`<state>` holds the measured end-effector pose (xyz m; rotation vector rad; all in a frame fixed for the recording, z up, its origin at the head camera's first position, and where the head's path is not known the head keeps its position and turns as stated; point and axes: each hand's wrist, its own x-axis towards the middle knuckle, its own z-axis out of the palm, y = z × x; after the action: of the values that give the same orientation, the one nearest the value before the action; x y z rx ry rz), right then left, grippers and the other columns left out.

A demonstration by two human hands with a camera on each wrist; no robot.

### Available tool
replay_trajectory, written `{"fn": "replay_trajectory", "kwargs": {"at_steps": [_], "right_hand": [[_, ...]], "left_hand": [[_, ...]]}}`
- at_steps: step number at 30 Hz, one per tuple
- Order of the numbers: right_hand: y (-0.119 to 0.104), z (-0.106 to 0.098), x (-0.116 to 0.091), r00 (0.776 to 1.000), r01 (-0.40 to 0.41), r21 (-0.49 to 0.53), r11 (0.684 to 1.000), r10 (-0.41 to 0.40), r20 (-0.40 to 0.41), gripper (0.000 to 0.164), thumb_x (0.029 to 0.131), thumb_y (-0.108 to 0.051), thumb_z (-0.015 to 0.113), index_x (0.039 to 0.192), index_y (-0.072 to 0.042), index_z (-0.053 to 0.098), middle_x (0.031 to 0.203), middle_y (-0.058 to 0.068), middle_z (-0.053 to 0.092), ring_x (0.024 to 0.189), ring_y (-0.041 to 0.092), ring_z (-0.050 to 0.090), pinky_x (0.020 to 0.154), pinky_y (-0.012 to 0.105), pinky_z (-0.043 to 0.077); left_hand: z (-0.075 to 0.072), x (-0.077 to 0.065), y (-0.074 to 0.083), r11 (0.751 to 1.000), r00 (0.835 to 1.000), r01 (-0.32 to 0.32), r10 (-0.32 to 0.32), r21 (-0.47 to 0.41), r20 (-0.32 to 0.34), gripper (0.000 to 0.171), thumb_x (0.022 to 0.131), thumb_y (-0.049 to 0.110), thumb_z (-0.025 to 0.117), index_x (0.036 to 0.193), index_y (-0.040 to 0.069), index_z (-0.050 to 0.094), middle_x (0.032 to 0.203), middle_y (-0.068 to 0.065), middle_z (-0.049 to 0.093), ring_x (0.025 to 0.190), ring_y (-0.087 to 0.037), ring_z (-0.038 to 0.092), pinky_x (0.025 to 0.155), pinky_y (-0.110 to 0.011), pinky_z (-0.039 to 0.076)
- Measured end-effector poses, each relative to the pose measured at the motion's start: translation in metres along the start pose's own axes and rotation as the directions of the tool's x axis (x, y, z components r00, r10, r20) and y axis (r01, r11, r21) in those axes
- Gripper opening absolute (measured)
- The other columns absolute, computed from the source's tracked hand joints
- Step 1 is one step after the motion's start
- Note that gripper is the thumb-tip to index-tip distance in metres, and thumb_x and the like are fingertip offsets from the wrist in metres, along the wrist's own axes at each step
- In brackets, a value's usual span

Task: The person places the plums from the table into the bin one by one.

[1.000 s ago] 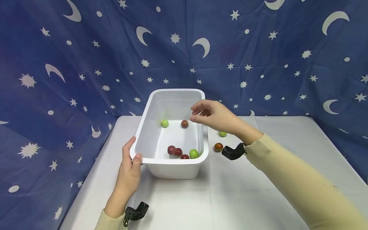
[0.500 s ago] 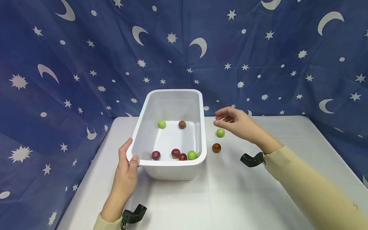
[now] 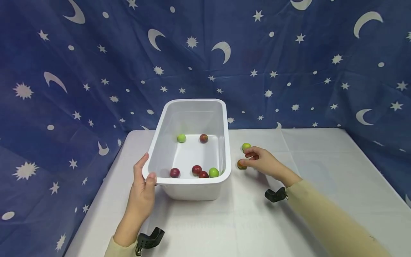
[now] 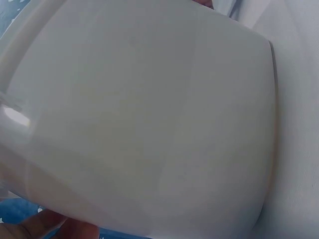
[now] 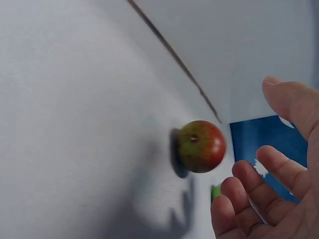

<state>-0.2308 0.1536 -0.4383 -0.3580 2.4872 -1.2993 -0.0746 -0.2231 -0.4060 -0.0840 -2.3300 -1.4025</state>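
Observation:
A deep white plastic bin (image 3: 192, 191) stands on the table, and my left hand (image 3: 141, 194) grips its near-left corner, thumb over the rim. The left wrist view is filled mostly by the bin's outer wall (image 4: 149, 109). My right hand (image 3: 268, 165) reaches low to the bin's right, beside a small round red-green fruit (image 5: 202, 147). Its fingers are spread and slightly bent; the right wrist view shows a gap between them and the fruit. Just behind lies a small green fruit (image 3: 246, 146), partly covered by the fingers in the head view.
Inside the bin, a green fruit (image 3: 181, 138) and a red one (image 3: 203, 138) lie toward the back. Several more, including a dark red fruit (image 3: 174, 173) and a green one (image 3: 213, 172), lie near the front. A blue star-patterned cloth (image 3: 192, 64) hangs behind the white-covered table (image 3: 205, 228).
My right hand has moved right from over the bin, then down to the red-green fruit. One dark red fruit inside the bin has rolled left. My left hand keeps its grip.

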Motion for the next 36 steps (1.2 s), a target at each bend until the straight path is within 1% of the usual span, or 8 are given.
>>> {"fn": "replay_trajectory", "kwargs": {"at_steps": [5, 14, 20, 27, 32, 36], "right_hand": [[0.003, 0.003, -0.001, 1.000, -0.009, -0.008, 1.000, 0.009, 0.013, 0.060, 0.085, -0.039, 0.073, 0.131, -0.005, 0.055, 0.123, 0.010, 0.058, 0.108, 0.024, 0.056, 0.088, 0.040, 0.047], [0.006, 0.005, 0.001, 1.000, -0.025, -0.010, 1.000, 0.026, 0.016, 0.059, 0.086, -0.036, 0.073, 0.132, -0.005, 0.054, 0.121, 0.010, 0.059, 0.109, 0.027, 0.056, 0.087, 0.040, 0.048], [0.016, 0.008, 0.003, 0.997, -0.060, 0.032, 0.998, 0.058, 0.060, 0.059, 0.084, -0.037, 0.075, 0.130, -0.006, 0.054, 0.118, 0.008, 0.060, 0.106, 0.023, 0.055, 0.088, 0.037, 0.046], [0.024, 0.006, 0.005, 0.992, -0.089, 0.088, 0.992, 0.080, 0.100, 0.061, 0.083, -0.038, 0.076, 0.131, -0.007, 0.053, 0.119, 0.009, 0.059, 0.108, 0.023, 0.054, 0.090, 0.037, 0.045], [0.024, 0.009, 0.006, 0.989, -0.123, 0.085, 0.989, 0.116, 0.089, 0.056, 0.083, -0.036, 0.077, 0.128, -0.010, 0.056, 0.116, 0.006, 0.060, 0.105, 0.022, 0.055, 0.088, 0.035, 0.045], [0.022, 0.012, 0.008, 0.991, -0.122, 0.058, 0.991, 0.118, 0.070, 0.055, 0.082, -0.036, 0.077, 0.126, -0.009, 0.058, 0.112, 0.006, 0.060, 0.101, 0.022, 0.054, 0.086, 0.035, 0.044]], "left_hand": [[0.001, 0.000, 0.000, 1.000, 1.000, 0.002, -0.002, 0.003, -0.003, 0.056, 0.099, 0.021, 0.040, 0.152, 0.025, 0.023, 0.147, -0.018, 0.037, 0.120, -0.039, 0.046, 0.093, -0.061, 0.036], [0.001, 0.000, -0.002, 1.000, 1.000, 0.017, -0.017, -0.007, 0.002, 0.056, 0.099, 0.022, 0.040, 0.152, 0.027, 0.023, 0.146, -0.018, 0.037, 0.121, -0.039, 0.046, 0.094, -0.060, 0.037], [0.001, 0.001, -0.002, 1.000, 1.000, 0.013, -0.013, 0.000, 0.005, 0.056, 0.099, 0.022, 0.040, 0.152, 0.027, 0.023, 0.147, -0.018, 0.037, 0.120, -0.039, 0.046, 0.093, -0.061, 0.038], [0.002, 0.001, 0.001, 1.000, 1.000, 0.009, -0.009, 0.024, 0.000, 0.055, 0.100, 0.022, 0.039, 0.152, 0.028, 0.023, 0.147, -0.017, 0.038, 0.119, -0.040, 0.047, 0.093, -0.062, 0.037], [0.003, 0.001, 0.000, 0.999, 1.000, 0.017, -0.017, 0.028, 0.001, 0.055, 0.100, 0.023, 0.038, 0.152, 0.029, 0.022, 0.146, -0.018, 0.039, 0.119, -0.040, 0.047, 0.093, -0.063, 0.037], [0.003, 0.001, -0.002, 0.999, 1.000, 0.024, -0.024, 0.033, -0.008, 0.055, 0.100, 0.022, 0.038, 0.152, 0.029, 0.023, 0.146, -0.018, 0.039, 0.119, -0.040, 0.047, 0.093, -0.063, 0.037]]}}
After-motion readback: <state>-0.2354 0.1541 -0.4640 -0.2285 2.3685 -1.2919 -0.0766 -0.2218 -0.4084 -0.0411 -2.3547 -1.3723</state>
